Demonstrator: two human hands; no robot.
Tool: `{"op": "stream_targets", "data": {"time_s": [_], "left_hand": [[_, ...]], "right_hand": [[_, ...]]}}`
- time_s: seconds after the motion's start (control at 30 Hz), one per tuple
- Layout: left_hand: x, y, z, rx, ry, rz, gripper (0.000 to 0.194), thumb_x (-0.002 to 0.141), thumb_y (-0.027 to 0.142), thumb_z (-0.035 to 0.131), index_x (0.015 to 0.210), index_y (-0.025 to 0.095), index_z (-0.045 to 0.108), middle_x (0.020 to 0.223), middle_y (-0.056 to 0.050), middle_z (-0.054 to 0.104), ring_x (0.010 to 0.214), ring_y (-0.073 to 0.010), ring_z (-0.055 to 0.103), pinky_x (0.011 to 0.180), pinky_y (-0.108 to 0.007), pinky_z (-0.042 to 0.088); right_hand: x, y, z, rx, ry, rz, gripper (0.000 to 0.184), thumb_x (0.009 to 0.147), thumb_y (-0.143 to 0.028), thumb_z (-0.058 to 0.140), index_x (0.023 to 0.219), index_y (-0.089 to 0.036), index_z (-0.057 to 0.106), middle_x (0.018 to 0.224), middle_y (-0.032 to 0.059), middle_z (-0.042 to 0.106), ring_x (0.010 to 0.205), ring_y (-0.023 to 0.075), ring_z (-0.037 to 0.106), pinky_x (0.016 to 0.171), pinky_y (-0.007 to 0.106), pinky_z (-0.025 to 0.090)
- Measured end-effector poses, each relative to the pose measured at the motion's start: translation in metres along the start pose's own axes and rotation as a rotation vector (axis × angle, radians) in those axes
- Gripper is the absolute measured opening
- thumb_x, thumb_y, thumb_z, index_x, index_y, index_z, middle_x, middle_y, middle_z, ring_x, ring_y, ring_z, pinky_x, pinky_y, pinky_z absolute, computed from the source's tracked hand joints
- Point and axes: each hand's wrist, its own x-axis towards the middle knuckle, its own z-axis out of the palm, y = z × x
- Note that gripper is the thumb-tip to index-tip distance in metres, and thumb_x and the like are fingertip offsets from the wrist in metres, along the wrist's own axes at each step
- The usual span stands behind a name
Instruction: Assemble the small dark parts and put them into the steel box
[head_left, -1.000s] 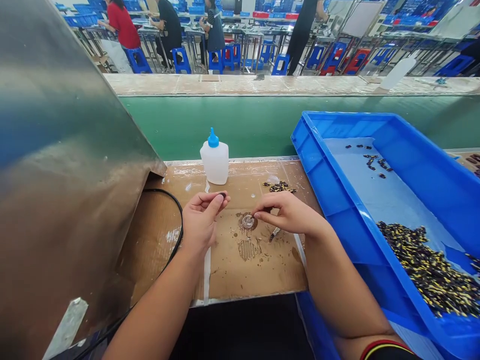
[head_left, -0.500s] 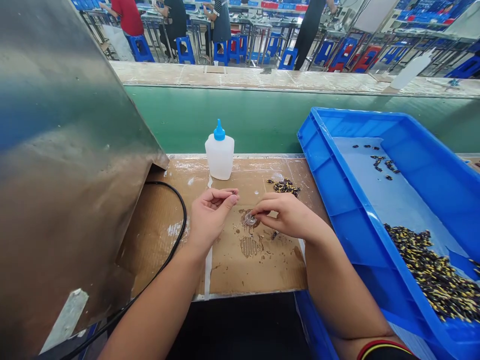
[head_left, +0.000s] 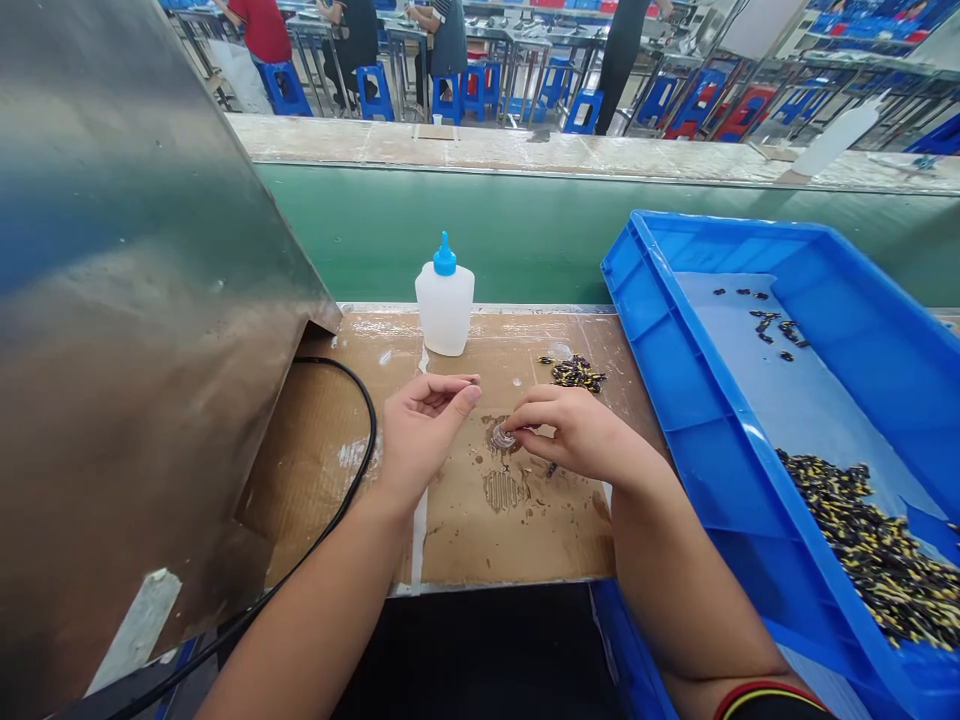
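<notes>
My left hand (head_left: pixel 426 425) is raised over the cardboard-covered bench (head_left: pixel 457 550), thumb and forefinger pinched on something too small to make out. Lower and to the right, my right hand (head_left: pixel 574 430) has its fingertips together at a small clear round dish (head_left: pixel 502 436). Whether those fingertips hold a small piece inside the dish is hidden. Wet stains surround the dish. Just beyond my right hand lies a small pile of black-and-yellow parts (head_left: pixel 576 373). One small dark part (head_left: pixel 552 469) rests on the cardboard below my right palm.
A white squeeze bottle (head_left: pixel 445 310) with a blue nozzle stands behind my hands. At the right, a big blue bin (head_left: pixel 675 400) holds many black-and-yellow parts (head_left: pixel 862 540). A metal housing (head_left: pixel 150 300) and a black cable (head_left: pixel 371 430) bound the left. People sit beyond the green ledge.
The whole view has shifted slightly. Both hands keep nearly the same pose, with the right fingertips still at the clear dish.
</notes>
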Motion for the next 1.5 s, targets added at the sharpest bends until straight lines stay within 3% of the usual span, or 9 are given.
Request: {"op": "stream_targets", "data": {"time_s": [0.37,0.87,1.07,1.17,1.23,1.37,1.5], "left_hand": [[-0.001,0.004,0.002,0.044,0.001,0.008,0.016,0.082,0.033,0.092,0.085,0.020,0.083,0.094,-0.010,0.083,0.099,-0.0217,0.081,0.089,-0.030,0.064],[-0.001,0.003,0.000,0.024,-0.056,-0.044,0.019,0.085,0.037,0.092,0.089,0.019,0.084,0.106,-0.012,0.084,0.094,-0.0191,0.080,0.089,-0.031,0.064],[0.002,0.005,0.001,-0.261,-0.051,-0.241,0.033,0.072,0.041,0.102,0.081,0.018,0.080,0.099,-0.010,0.085,0.082,-0.0142,0.079,0.080,-0.023,0.065],[0.004,0.007,0.001,-0.399,-0.051,-0.360,0.042,0.061,0.042,0.107,0.075,0.017,0.076,0.092,-0.008,0.084,0.078,-0.0122,0.078,0.074,-0.019,0.063],[0.003,0.007,0.001,-0.429,-0.054,-0.399,0.043,0.062,0.043,0.107,0.075,0.017,0.075,0.091,-0.007,0.084,0.077,-0.0118,0.078,0.073,-0.019,0.063],[0.001,0.007,0.000,-0.445,-0.066,-0.419,0.042,0.065,0.047,0.105,0.079,0.018,0.077,0.094,-0.007,0.084,0.077,-0.0121,0.077,0.072,-0.019,0.063],[-0.001,0.010,0.002,-0.485,-0.064,-0.454,0.039,0.063,0.044,0.107,0.079,0.019,0.081,0.091,-0.004,0.084,0.074,-0.0096,0.076,0.070,-0.015,0.063]], "right_hand": [[-0.003,-0.003,0.000,-0.043,-0.021,0.009,0.017,0.103,-0.009,0.071,0.108,-0.020,0.082,0.096,0.0044,0.070,0.086,0.0188,0.067,0.077,0.031,0.052],[-0.002,-0.001,-0.002,-0.034,0.036,0.023,0.015,0.103,-0.012,0.067,0.104,-0.020,0.079,0.097,0.0048,0.073,0.090,0.0205,0.069,0.078,0.033,0.053],[-0.002,-0.002,-0.004,-0.020,0.285,0.125,0.011,0.101,-0.020,0.067,0.098,-0.020,0.077,0.088,0.0020,0.075,0.077,0.0169,0.069,0.072,0.031,0.053],[0.002,-0.008,0.000,0.136,0.441,0.206,0.009,0.098,-0.021,0.069,0.094,-0.020,0.076,0.086,0.0016,0.076,0.075,0.0159,0.069,0.069,0.030,0.055],[0.005,-0.013,0.007,0.296,0.521,0.225,0.009,0.098,-0.023,0.070,0.095,-0.021,0.078,0.087,0.0025,0.077,0.077,0.0165,0.071,0.068,0.029,0.057],[0.011,-0.025,0.024,0.606,0.579,0.158,0.012,0.098,-0.027,0.079,0.108,-0.021,0.082,0.097,0.0051,0.081,0.082,0.0179,0.077,0.067,0.029,0.065],[0.014,-0.035,0.038,0.607,0.666,0.035,0.018,0.101,-0.020,0.078,0.117,-0.025,0.083,0.109,0.0048,0.083,0.092,0.0189,0.079,0.080,0.034,0.070]]}}
